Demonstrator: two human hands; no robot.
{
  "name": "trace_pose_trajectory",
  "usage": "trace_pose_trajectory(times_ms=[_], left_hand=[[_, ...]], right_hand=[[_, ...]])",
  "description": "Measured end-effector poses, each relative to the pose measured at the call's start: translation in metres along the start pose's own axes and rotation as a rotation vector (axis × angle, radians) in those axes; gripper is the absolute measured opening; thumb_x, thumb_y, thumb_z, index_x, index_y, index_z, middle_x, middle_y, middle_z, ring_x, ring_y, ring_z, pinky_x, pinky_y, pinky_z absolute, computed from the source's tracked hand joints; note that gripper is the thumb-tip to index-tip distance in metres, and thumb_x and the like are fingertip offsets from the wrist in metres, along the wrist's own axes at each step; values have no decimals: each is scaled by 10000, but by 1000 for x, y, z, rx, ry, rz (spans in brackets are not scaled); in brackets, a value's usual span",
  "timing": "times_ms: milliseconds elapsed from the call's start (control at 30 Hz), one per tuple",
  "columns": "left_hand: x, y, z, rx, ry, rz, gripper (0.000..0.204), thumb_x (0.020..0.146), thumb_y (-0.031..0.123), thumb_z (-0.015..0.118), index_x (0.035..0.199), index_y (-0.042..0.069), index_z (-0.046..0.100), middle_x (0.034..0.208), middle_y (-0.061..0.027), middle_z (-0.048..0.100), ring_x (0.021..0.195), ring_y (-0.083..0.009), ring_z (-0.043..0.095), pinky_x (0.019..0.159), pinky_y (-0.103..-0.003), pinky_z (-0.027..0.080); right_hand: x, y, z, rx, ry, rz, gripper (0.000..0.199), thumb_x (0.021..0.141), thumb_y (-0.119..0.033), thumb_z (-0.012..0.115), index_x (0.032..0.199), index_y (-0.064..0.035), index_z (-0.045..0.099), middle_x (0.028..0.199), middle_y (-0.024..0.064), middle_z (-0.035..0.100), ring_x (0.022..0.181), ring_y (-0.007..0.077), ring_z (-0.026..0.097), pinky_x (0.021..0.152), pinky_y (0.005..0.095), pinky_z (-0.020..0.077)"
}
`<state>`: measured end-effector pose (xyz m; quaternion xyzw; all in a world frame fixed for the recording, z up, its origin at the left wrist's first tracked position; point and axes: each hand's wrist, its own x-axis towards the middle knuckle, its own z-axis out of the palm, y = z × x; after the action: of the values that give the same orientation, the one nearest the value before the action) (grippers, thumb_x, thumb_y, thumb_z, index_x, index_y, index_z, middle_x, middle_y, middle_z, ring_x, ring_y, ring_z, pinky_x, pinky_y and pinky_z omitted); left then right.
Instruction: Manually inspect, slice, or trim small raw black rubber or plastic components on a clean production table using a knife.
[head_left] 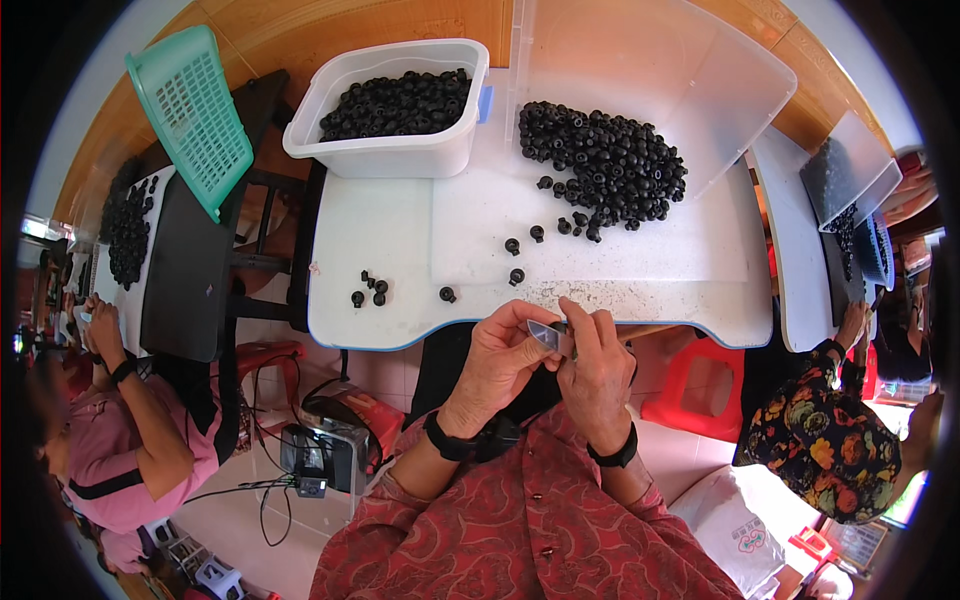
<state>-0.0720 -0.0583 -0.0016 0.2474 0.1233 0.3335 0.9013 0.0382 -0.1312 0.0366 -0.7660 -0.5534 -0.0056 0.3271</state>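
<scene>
Both of my hands meet just off the table's front edge, fingertips close together. Between them shows a small, shiny, pointed blade (546, 336), its tip toward the left. My right hand (597, 372) is closed in a pinch around the blade's wider end. My left hand (488, 368) is pinched too, its thumb beside the blade; what its fingers hold is mostly hidden, with only a dark bit showing at the fingertips. Nearest on the table lie loose small black ball-shaped parts, one (516, 276) ahead of my hands and another (447, 294) to their left.
A large pile of black parts (600, 165) spills from a clear bin (700, 70) tipped on its side. Left of it stands a white tub (400, 158) full of them. A green basket (190, 115) leans farther left. People work at both sides; a red stool (700, 385) stands right.
</scene>
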Motion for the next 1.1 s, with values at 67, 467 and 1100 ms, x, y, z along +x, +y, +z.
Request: trace_pose_trajectory(times_ms=[67, 467, 1100], left_hand=[[-1, 0, -1, 6, -9, 6, 218, 878, 42, 658, 1081, 8, 586, 886, -77, 646, 735, -144, 599, 695, -278, 504], [-2, 1, -4, 70, 15, 20, 217, 857, -10, 666, 1053, -14, 573, 879, -97, 648, 740, -147, 639, 663, -251, 540], [-7, 11, -5, 94, -17, 73, 158, 858, 2, 667, 982, -17, 572, 918, -154, 655, 685, -178, 634, 633, -291, 540]], right_hand=[[0, 0, 0, -7, 14, 17, 418, 721, -38, 704, 1129, -74, 622, 816, 85, 548, 616, 262, 603, 511, 353, 472], [-2, -3, -3, 44, -34, 45, 435, 725, 65, 611, 1140, -65, 615, 826, 108, 557, 654, 281, 616, 563, 381, 495], [-3, -2, -6, 119, -66, 99, 309, 828, 49, 576, 1120, -46, 614, 829, 140, 596, 691, 303, 637, 591, 373, 498]])
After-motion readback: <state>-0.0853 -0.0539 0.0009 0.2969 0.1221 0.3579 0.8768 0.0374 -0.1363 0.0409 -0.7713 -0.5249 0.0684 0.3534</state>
